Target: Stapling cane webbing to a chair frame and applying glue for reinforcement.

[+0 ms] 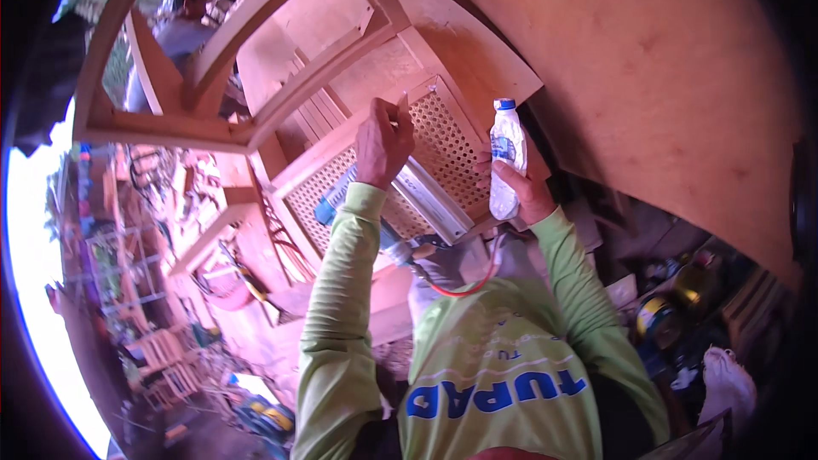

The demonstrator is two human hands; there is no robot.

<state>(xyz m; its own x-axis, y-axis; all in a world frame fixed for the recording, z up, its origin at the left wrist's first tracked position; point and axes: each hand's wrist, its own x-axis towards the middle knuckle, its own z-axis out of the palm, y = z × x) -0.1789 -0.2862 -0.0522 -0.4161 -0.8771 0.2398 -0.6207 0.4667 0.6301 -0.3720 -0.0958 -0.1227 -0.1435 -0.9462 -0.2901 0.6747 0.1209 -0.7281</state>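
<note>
My right hand (521,189) is wrapped round a plastic bottle (506,140) with a blue cap and whitish contents, held upright. My left hand (383,143) is raised above a wooden frame with a woven cane panel (445,140). Its fingers are pinched together, and a small pale tip shows at them; I cannot make out what it is. Below that hand a blue nail gun (334,198) with a long silver magazine (430,202) lies across the cane panel. A red air hose (467,293) curves past my lap.
A curved wooden chair frame (298,89) stands at the upper left, with a person (183,30) beyond it. A large wooden panel (656,77) fills the upper right. Wood scraps and tools (230,277) clutter the left side; a yellow-and-dark power tool (656,319) sits at lower right.
</note>
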